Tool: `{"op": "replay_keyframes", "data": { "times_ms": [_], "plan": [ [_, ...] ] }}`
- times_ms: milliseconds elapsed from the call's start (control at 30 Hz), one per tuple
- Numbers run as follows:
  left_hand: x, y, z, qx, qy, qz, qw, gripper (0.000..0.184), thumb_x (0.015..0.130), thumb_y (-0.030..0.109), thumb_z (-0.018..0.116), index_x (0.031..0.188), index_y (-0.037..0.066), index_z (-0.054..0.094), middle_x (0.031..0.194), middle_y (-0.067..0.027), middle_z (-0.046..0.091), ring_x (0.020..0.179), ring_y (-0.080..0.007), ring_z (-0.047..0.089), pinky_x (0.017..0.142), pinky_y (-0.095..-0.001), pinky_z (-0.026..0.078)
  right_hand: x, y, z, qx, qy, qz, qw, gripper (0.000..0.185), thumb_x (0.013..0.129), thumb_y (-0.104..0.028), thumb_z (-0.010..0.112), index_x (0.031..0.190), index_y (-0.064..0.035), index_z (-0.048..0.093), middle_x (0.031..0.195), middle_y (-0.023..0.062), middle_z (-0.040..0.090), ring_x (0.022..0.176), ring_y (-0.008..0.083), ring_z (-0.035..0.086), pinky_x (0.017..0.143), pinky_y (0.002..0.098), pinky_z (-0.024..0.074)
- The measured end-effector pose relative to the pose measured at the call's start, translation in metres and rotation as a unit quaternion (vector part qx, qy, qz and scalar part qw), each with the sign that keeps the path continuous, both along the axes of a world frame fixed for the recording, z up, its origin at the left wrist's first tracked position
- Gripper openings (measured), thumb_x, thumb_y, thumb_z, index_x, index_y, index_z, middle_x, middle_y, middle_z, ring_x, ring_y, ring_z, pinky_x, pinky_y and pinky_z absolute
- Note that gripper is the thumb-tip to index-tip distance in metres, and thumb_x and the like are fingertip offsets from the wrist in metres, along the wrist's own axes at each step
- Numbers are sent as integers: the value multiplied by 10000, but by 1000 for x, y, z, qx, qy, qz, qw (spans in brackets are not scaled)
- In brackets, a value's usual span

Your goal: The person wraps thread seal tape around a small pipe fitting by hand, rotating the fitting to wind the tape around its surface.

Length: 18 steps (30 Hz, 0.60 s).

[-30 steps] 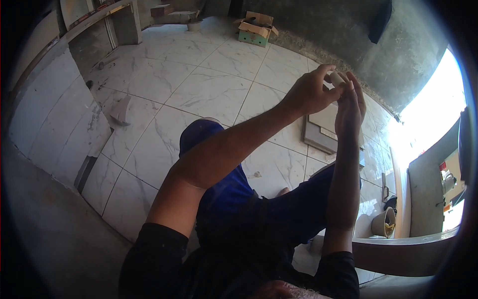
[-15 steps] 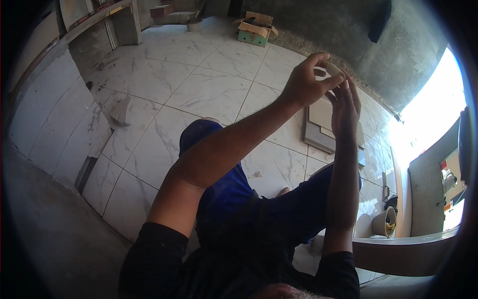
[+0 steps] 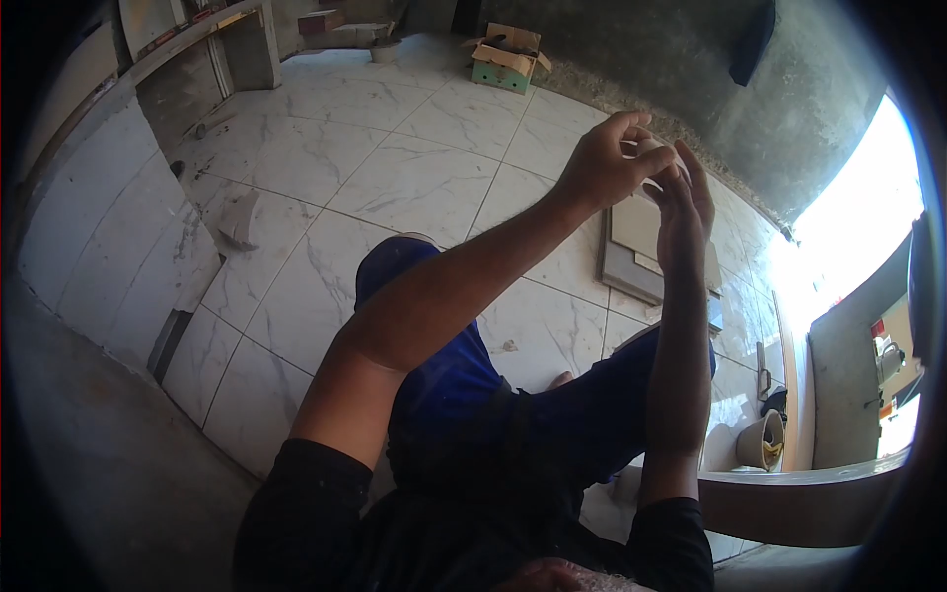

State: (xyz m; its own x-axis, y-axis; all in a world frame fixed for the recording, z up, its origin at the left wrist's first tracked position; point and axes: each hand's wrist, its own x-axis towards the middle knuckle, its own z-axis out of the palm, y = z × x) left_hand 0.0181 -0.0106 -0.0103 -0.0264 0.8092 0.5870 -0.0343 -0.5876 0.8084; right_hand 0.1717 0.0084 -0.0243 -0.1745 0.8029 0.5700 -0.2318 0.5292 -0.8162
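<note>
A small, pale piece (image 3: pixel 658 144), off-white and plain, sits aloft between the raised fingertips of a left hand (image 3: pixel 614 163) and a right hand (image 3: pixel 684 217). The left thumb and fingers grip it, with the right fingertips close against its near side. Fingers cover much of the object, and its full outline and exact tilt cannot be made out. It is held up well above the marble-patterned tiled floor (image 3: pixel 414 173).
</note>
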Motion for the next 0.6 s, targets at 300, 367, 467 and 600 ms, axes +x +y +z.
{"op": "replay_keyframes", "data": {
  "times_ms": [300, 367, 467, 600],
  "plan": [
    [4, -4, -2, -34, 19, -36, 999, 707, 849, 291, 753, 1366, -67, 431, 1184, -189, 612, 1116, -238, 609, 908, -331, 515, 6, 10, -3, 14, 47, -25, 999, 515, 974, -269, 584, 1394, -15, 427, 1181, 148, 622, 1082, 188, 599, 894, 323, 478],
    [7, -4, -6, -29, 43, -21, 998, 729, 820, 324, 773, 1349, -61, 451, 1119, -175, 638, 1061, -230, 629, 879, -324, 521, 4, 5, 0, 14, 59, -35, 998, 480, 994, -268, 554, 1386, -16, 439, 1188, 153, 620, 1081, 188, 598, 905, 327, 486],
    [13, 4, -17, -2, 50, 9, 999, 763, 768, 386, 809, 1310, -50, 496, 1014, -162, 675, 952, -214, 666, 811, -310, 537, 7, 7, -1, 19, 31, -36, 999, 454, 1006, -276, 534, 1371, -15, 461, 1217, 159, 609, 1085, 194, 597, 932, 344, 485],
    [7, -1, -6, -41, 8, -18, 999, 761, 790, 335, 806, 1329, -75, 459, 1086, -159, 644, 1035, -217, 635, 859, -318, 528, 2, 6, 0, 0, 44, -24, 999, 467, 997, -297, 552, 1369, -27, 475, 1245, 145, 595, 1099, 188, 588, 920, 329, 484]
  ]
}}
